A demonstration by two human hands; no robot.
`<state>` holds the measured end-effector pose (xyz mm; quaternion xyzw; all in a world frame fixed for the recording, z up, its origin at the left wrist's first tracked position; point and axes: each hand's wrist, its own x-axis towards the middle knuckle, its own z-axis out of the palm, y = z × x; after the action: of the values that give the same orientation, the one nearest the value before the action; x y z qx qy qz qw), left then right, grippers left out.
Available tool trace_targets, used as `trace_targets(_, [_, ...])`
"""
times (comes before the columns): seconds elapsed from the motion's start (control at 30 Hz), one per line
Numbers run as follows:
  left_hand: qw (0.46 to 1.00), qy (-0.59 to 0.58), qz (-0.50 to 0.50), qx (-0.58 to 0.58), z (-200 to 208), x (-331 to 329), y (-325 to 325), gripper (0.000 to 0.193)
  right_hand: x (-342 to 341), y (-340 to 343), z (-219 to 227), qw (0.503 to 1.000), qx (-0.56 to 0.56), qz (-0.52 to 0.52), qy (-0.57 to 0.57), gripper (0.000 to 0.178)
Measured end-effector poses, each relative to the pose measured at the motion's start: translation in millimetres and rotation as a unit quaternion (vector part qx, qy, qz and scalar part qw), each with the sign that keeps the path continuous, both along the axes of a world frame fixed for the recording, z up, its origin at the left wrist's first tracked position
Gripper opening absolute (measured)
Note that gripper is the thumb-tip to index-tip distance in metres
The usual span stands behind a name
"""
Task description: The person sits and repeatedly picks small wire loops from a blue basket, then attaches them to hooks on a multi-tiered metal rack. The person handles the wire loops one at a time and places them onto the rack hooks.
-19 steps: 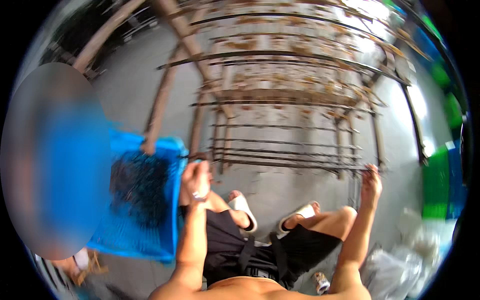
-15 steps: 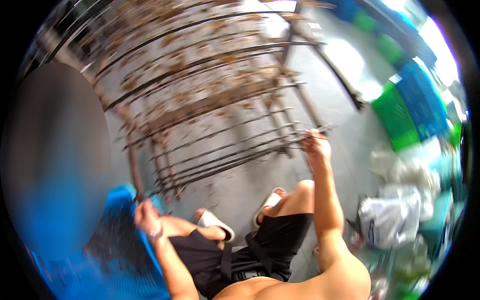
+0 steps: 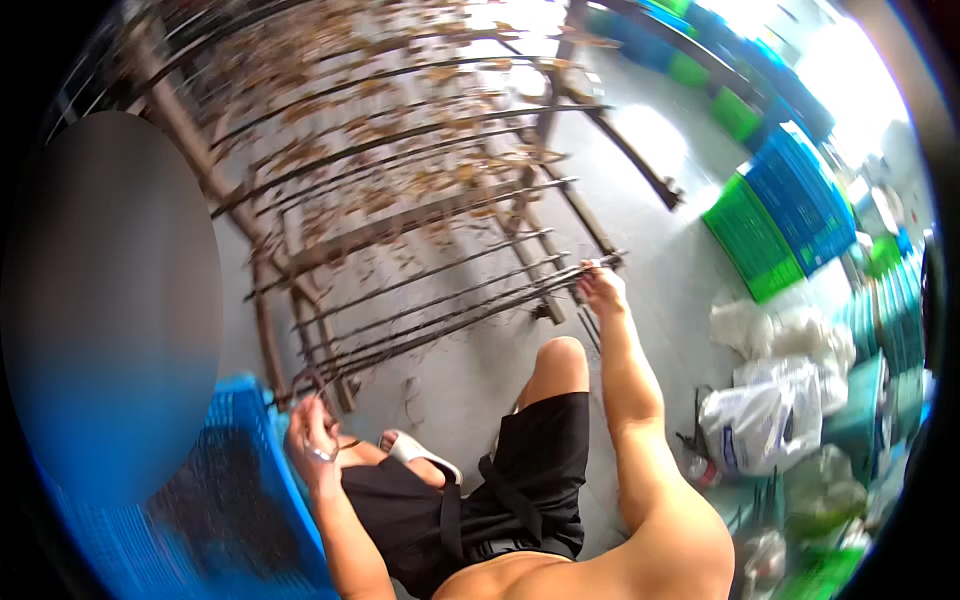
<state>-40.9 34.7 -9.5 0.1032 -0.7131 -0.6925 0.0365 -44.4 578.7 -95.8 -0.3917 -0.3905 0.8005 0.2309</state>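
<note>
Before me stands a brown metal rack [image 3: 170, 110], crossed by several thin dark rods with brown scraps [image 3: 370, 200] hanging from them. My right hand [image 3: 603, 290] is closed around the right ends of a group of low thin rods [image 3: 450, 316]. At the rods' left end, my left hand [image 3: 312, 430] has its fingers curled, with a ring or band showing on it. Thin dark strands show by those fingers, but what they grip is unclear. A blue plastic basket [image 3: 285, 470] with a dark mass inside stands beside my left hand.
A blurred oval covers the far left. To the right are a stacked blue and green crate [image 3: 770, 225], white plastic bags [image 3: 760, 420] and teal baskets [image 3: 885, 320]. Further blue and green crates [image 3: 735, 115] line the back. Grey floor [image 3: 670, 260] lies between.
The view has turned, so the rack's right side and the crates sit further left. My right knee has swung inward, and its foot is hidden now. Both hands remain at the rods' ends.
</note>
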Motion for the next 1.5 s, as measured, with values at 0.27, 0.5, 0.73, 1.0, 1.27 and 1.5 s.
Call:
trace_targets(0.27, [0.89, -0.08, -0.093, 0.438, 22, 57, -19, 0.013, 65, -157, 19, 0.949, 0.314, -0.032, -0.012, 0.028])
trace_targets(0.5, [0.912, -0.071, -0.188, 0.359, 19, 81, 44, 0.019, 113, -361, 100, 0.82, 0.399, 0.369, 0.183, 0.024])
trace_targets(0.73, [0.874, -0.22, -0.296, 0.317, -14, 78, 67, 0.026, 112, -230, 140, 0.876, 0.479, 0.049, 0.016, 0.014])
trace_targets(1.0, [0.705, -0.468, -0.287, 0.448, -102, 105, 67, 0.024, 44, -73, 94, 0.957, 0.201, -0.193, 0.077, 0.016])
trace_targets(1.27, [0.737, -0.501, -0.401, 0.211, -108, 108, 77, 0.029, 37, -52, 65, 0.978, 0.113, -0.103, 0.143, 0.015])
trace_targets(1.5, [0.62, -0.484, -0.38, 0.486, -86, 97, 86, 0.056, 35, -53, 67, 0.977, 0.15, -0.083, 0.129, 0.016])
